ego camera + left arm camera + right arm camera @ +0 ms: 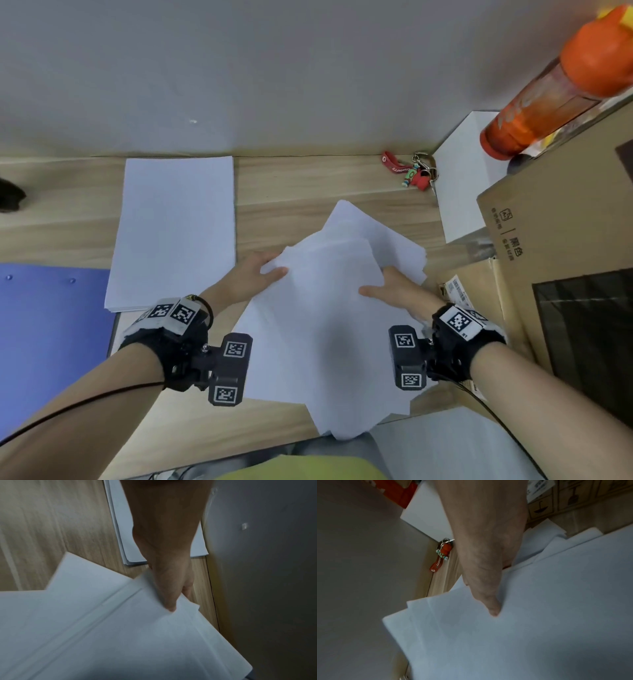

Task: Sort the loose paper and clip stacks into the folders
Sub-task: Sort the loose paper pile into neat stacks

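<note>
A fanned, uneven bundle of loose white paper (325,318) is held above the wooden desk between both hands. My left hand (255,274) grips its left edge, thumb (169,601) on top and fingers underneath. My right hand (390,289) grips the right edge the same way, thumb (489,605) pressed on the top sheet. The same bundle (120,635) (530,615) fills the lower part of both wrist views. A neat stack of white paper (174,233) lies flat on the desk to the left. A blue folder (51,335) lies at the near left edge.
A red keychain with keys (411,169) lies by the back wall. Cardboard boxes (555,240) crowd the right side, with an orange bottle (561,85) lying on top. A white board (466,178) leans in the back right corner. Bare wooden desk (308,192) shows between stack and keychain.
</note>
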`<state>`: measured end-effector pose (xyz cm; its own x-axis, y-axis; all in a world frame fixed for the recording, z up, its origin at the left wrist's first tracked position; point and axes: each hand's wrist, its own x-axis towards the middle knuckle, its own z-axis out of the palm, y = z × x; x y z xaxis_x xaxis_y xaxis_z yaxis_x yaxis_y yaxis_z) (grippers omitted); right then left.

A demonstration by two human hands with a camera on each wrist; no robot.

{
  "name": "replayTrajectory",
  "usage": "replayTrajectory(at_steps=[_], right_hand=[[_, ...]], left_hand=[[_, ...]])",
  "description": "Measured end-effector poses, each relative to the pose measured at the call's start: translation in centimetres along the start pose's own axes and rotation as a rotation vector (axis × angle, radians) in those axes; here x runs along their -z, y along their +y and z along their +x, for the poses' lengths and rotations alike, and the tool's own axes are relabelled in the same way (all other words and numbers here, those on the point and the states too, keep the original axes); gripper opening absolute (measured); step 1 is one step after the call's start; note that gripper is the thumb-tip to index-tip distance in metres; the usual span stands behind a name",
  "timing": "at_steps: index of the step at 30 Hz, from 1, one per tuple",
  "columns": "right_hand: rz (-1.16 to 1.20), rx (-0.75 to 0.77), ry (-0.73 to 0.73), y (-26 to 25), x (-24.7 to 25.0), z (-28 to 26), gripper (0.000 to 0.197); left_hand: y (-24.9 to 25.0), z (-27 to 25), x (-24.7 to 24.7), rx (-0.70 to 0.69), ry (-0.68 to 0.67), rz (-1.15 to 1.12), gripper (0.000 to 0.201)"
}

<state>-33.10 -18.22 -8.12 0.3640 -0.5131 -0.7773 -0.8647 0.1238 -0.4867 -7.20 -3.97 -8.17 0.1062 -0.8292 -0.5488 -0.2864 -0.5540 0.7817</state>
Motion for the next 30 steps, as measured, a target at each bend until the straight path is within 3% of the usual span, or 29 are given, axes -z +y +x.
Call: replayTrajectory(at_steps=[4, 6, 10, 13, 18, 20, 23, 27, 30], right_hand=[[0.218, -0.132, 0.405, 2.5, 1.3, -1.2, 0.036], [0.327, -0.246, 0.490, 3.9, 1.0, -2.1, 0.032], [0.459, -0.424, 0.442, 6.9, -1.7, -3.1, 0.037], [0.505, -0.490, 0.548, 7.7, -3.5, -4.3, 0.036], [0.583, -0.518, 0.562, 8.0, -5.4, -5.5, 0.019], [0.519, -0.527, 0.541, 7.4, -5.9, -6.2, 0.020], [0.627, -0.504, 0.495, 5.9, -6.9, -6.5, 0.013], [0.776, -0.473, 0.446, 4.9, -8.4, -5.5, 0.037], [0.800, -0.455, 0.388, 4.8, -9.0, -5.1, 0.042]], left_hand=[[0.3, 1.4, -0.1, 0.122, 0.248, -0.153, 0.045], [-0.5, 1.9, 0.2, 0.224, 0.278, -0.162, 0.048], [-1.1, 2.2, -0.3, 0.279, 0.148, -0.066, 0.044], [-0.8, 2.0, -1.5, 0.225, 0.036, 0.016, 0.046], [-0.9, 0.9, -3.0, 0.109, -0.066, 0.236, 0.061], [-1.3, 0.5, -3.3, 0.090, -0.085, 0.274, 0.064], [-1.5, -0.4, -3.5, 0.100, -0.098, 0.260, 0.063], [-1.4, -1.6, -3.7, 0.115, -0.166, 0.299, 0.066], [-1.8, -2.3, -3.5, 0.142, -0.139, 0.319, 0.046]])
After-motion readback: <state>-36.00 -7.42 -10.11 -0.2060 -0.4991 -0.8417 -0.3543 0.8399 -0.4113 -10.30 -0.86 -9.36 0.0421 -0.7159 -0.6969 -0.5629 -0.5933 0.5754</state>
